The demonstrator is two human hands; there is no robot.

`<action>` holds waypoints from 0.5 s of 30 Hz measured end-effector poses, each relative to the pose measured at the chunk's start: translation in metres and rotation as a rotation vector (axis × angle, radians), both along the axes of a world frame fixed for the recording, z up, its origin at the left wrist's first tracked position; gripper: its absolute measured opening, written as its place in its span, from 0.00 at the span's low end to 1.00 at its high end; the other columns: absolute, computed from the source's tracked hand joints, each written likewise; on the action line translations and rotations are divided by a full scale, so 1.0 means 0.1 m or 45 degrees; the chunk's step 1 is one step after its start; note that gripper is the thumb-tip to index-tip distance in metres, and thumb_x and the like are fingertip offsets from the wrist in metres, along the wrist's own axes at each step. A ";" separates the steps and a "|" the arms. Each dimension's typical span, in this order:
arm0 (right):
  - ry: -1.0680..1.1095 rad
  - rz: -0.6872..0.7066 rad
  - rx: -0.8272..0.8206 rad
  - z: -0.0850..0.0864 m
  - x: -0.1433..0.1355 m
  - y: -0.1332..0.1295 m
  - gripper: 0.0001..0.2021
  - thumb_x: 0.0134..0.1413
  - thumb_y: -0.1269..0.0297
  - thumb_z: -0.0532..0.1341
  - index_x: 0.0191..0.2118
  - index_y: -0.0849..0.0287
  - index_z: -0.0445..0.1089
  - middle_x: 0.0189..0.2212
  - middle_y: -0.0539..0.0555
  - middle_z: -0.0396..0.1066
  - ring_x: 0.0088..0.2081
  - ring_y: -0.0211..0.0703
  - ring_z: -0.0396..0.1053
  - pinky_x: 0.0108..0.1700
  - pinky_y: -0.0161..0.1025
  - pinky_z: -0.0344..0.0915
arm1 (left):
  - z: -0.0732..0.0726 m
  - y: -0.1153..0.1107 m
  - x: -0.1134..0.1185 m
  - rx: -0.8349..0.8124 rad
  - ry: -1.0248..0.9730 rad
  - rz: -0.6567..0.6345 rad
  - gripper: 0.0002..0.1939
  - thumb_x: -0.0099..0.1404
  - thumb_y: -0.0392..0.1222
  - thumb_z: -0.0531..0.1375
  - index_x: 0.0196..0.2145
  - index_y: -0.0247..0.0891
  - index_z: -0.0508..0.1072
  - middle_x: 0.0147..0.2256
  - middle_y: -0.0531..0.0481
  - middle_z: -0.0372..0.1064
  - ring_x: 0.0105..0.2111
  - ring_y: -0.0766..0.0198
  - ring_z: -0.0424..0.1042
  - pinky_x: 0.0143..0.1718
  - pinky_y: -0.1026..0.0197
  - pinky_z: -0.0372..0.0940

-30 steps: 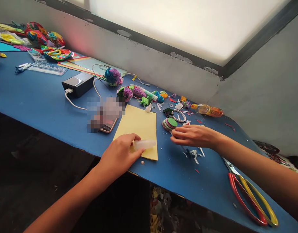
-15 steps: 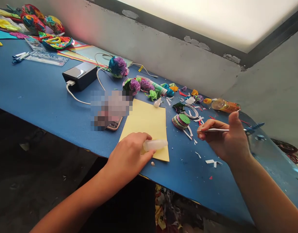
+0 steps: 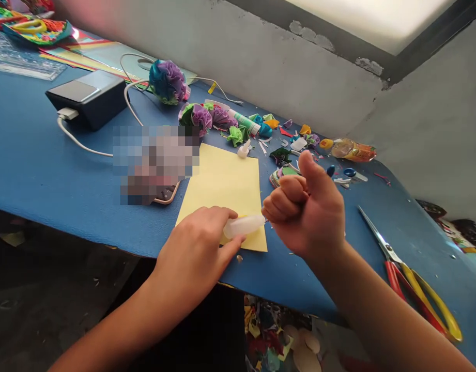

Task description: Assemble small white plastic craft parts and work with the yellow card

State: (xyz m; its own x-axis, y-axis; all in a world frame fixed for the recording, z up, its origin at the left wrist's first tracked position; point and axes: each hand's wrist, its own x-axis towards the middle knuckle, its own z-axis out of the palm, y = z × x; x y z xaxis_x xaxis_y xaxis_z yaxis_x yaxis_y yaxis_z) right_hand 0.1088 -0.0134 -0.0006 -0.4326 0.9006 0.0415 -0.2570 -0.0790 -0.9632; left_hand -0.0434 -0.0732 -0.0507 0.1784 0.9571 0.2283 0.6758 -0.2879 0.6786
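My left hand grips a small translucent white squeeze bottle between thumb and fingers, lying sideways with its nozzle to the right. Beneath it lies a yellow sheet of paper. My right hand is curled with the thumb raised, its fingers close to the nozzle. A thin stick is mostly hidden in that fist; only a bit of its tip shows at the nozzle, and I cannot tell whether they touch. A small white nozzle cap rests on the paper's far edge. Stacked paper discs are partly behind my right hand.
Red-and-yellow scissors lie at the right. Ruffled paper balls, a glue stick, paper scraps and an orange-labelled bottle line the wall side. A black box with a white cable and a partly blurred phone are at the left.
My right hand has moved left to the bottle's nozzle, and its fingers have curled in around the thin stick. The left hand still holds the bottle. The view has shifted, bringing the scissors into sight.
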 end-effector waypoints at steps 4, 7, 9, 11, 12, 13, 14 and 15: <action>0.105 -0.033 0.022 -0.09 -0.11 -0.05 0.33 0.56 0.48 0.55 0.14 0.60 0.34 0.10 0.44 0.29 0.13 0.31 0.31 0.15 0.36 0.35 | -0.02 -0.02 0.01 0.057 0.048 -0.002 0.09 0.61 0.42 0.60 0.40 0.39 0.70 0.37 0.50 0.73 0.36 0.58 0.71 0.38 0.55 0.66; 0.097 -0.048 0.033 -0.13 -0.15 -0.06 0.36 0.52 0.46 0.59 0.13 0.61 0.33 0.10 0.43 0.30 0.13 0.29 0.32 0.15 0.35 0.36 | -0.04 -0.03 0.02 0.128 0.074 0.009 0.09 0.61 0.42 0.61 0.40 0.39 0.71 0.37 0.49 0.74 0.36 0.57 0.72 0.37 0.55 0.66; 0.098 -0.064 0.057 -0.14 -0.17 -0.06 0.35 0.50 0.48 0.61 0.14 0.61 0.35 0.11 0.43 0.31 0.12 0.28 0.33 0.14 0.34 0.36 | -0.06 -0.03 0.02 0.174 0.078 0.012 0.09 0.61 0.42 0.61 0.39 0.39 0.71 0.38 0.49 0.74 0.36 0.57 0.72 0.37 0.55 0.66; 0.115 -0.094 0.089 -0.15 -0.19 -0.06 0.33 0.51 0.51 0.62 0.14 0.60 0.38 0.13 0.42 0.31 0.13 0.28 0.32 0.14 0.32 0.35 | -0.07 -0.03 0.03 0.198 0.074 0.006 0.08 0.61 0.42 0.61 0.38 0.39 0.71 0.38 0.49 0.74 0.36 0.57 0.72 0.37 0.56 0.66; 0.121 -0.111 0.094 -0.15 -0.20 -0.07 0.32 0.50 0.52 0.62 0.14 0.60 0.39 0.13 0.42 0.31 0.13 0.28 0.32 0.14 0.32 0.35 | -0.07 -0.03 0.03 0.203 0.073 0.003 0.08 0.61 0.43 0.62 0.38 0.39 0.71 0.38 0.49 0.74 0.36 0.57 0.72 0.37 0.56 0.66; 0.117 -0.127 0.093 -0.16 -0.20 -0.07 0.31 0.50 0.52 0.63 0.14 0.60 0.40 0.13 0.42 0.32 0.13 0.27 0.32 0.15 0.32 0.35 | -0.07 -0.03 0.03 0.203 0.073 0.001 0.08 0.61 0.43 0.62 0.38 0.39 0.72 0.37 0.49 0.74 0.36 0.57 0.72 0.37 0.56 0.66; 0.107 -0.143 0.087 -0.16 -0.21 -0.07 0.32 0.48 0.51 0.64 0.14 0.60 0.41 0.13 0.42 0.33 0.13 0.27 0.33 0.14 0.32 0.35 | -0.07 -0.03 0.03 0.201 0.074 0.001 0.08 0.61 0.43 0.61 0.37 0.39 0.72 0.37 0.49 0.74 0.36 0.58 0.72 0.38 0.56 0.66; 0.093 -0.160 0.076 -0.16 -0.22 -0.07 0.32 0.46 0.50 0.65 0.13 0.59 0.41 0.13 0.42 0.34 0.13 0.27 0.33 0.14 0.33 0.35 | -0.07 -0.03 0.03 0.199 0.077 0.005 0.07 0.61 0.43 0.61 0.37 0.39 0.72 0.37 0.49 0.74 0.36 0.58 0.72 0.38 0.57 0.65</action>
